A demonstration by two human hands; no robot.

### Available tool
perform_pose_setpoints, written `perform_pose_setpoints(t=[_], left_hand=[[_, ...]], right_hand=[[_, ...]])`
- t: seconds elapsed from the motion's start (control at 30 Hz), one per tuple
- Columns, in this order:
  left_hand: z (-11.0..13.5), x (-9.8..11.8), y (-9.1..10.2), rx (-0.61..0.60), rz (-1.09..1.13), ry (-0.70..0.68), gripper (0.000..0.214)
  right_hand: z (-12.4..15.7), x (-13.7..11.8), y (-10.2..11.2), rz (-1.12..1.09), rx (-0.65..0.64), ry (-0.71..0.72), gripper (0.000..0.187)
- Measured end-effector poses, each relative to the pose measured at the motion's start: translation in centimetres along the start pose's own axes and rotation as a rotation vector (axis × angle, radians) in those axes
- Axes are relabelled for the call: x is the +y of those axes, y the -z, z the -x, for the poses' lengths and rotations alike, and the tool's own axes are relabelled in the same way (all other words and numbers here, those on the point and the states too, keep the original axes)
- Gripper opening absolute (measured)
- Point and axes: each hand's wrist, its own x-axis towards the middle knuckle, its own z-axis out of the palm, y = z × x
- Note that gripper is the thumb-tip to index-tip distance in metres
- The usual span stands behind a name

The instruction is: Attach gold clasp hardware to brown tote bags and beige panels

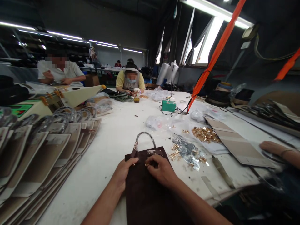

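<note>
Head view, left hand [123, 172] gripping dark panel [145, 197], table [93, 168] along its edge

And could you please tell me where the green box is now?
In the head view, the green box sits on the white table, slightly right of centre, just left of the lower end of the orange strap.

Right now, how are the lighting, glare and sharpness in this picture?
Head view: the largest window and tube light glare white, while the back wall is dark; head view: the dark bag shows little surface detail, though the gold pieces glint; head view: the co-worker's hand near the right edge looks somewhat soft.
</note>
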Motion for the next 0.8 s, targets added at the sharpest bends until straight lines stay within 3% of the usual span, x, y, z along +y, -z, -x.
perform_pose_setpoints(t=[0.17,0.3,0.5,0.8], left_hand=[[-2.2,0.5,-0.8,-0.060,0.100,0.049,0.028],[-3.5,0.3,-1.4,-0.089,0.130,0.066,0.028],[-3.6,-0.3,-1.2,-0.084,0.169,0.049,0.031],[-3.1,-0.2,-1.0,-0.100,0.208,0.030,0.025]], right_hand=[[-3.0,2.3,0.4,0.038,0.132,-0.039,0.027],[-3.1,3.4,2.1,0.071,0.154,-0.101,0.035],[-2.7,2.8,3.3,0.232,0.147,-0.118,0.034],[-3.0,2.3,4.9,0.355,-0.076,0.063,0.038]])
